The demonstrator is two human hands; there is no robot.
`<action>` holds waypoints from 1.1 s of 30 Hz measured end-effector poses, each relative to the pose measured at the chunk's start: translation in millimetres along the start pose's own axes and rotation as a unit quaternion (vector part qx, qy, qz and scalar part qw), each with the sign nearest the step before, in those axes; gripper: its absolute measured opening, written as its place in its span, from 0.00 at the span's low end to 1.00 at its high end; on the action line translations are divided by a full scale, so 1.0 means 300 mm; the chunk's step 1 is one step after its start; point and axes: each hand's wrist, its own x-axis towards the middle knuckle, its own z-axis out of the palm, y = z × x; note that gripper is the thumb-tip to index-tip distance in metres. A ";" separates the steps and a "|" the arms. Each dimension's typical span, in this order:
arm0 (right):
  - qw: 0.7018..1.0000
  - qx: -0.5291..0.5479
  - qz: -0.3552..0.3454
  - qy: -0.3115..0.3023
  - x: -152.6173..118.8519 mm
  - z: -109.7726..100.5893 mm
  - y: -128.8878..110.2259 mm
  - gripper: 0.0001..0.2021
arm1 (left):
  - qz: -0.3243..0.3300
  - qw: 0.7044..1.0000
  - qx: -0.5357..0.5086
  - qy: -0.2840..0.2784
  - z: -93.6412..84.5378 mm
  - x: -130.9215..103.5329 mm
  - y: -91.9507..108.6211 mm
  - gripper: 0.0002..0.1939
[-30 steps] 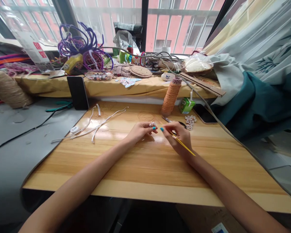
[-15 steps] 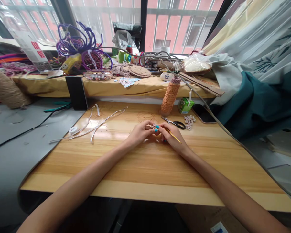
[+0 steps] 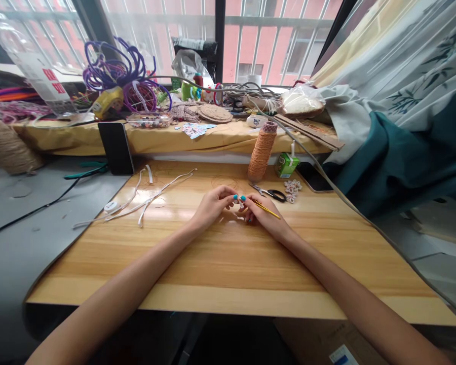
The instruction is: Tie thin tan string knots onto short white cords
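Over the middle of the wooden board, my left hand [image 3: 216, 204] and my right hand [image 3: 261, 213] meet at the fingertips. Between them they pinch a small whitish piece [image 3: 240, 202], mostly covered by the fingers. A thin golden tool [image 3: 266, 208] also lies in my right hand, its end sticking out to the right across the hand. Just behind my right hand are scissors [image 3: 275, 194] with black handles. Beside them sits a small pile of white and pinkish loops [image 3: 292, 189].
An orange thread cone [image 3: 263, 152], a green carton [image 3: 287, 164] and a phone [image 3: 314, 176] stand or lie at the back right. White cords [image 3: 155, 196], a round tape measure [image 3: 111, 207] and an upright phone [image 3: 116, 149] are left. A grey cable [image 3: 338, 188] crosses the right side.
The view has shifted slightly, so the scene sits a little further left. The fingertips have changed their hold on the small piece, and the two thumbs are now side by side.
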 end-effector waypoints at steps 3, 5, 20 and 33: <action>1.000 0.014 0.011 -0.019 -0.002 0.005 -0.012 0.16 | 0.020 1.000 -0.017 0.018 0.003 0.001 -0.004 0.08; 0.999 0.041 0.016 -0.020 -0.004 0.008 -0.018 0.15 | 0.026 0.999 -0.023 0.021 0.002 0.003 -0.006 0.09; 0.980 0.194 0.036 0.000 -0.013 0.018 -0.027 0.11 | 0.035 0.998 0.055 0.026 -0.004 0.001 -0.007 0.09; 0.990 0.139 -0.002 -0.017 -0.012 0.022 -0.003 0.10 | 0.019 0.998 0.047 0.044 -0.010 0.002 -0.001 0.10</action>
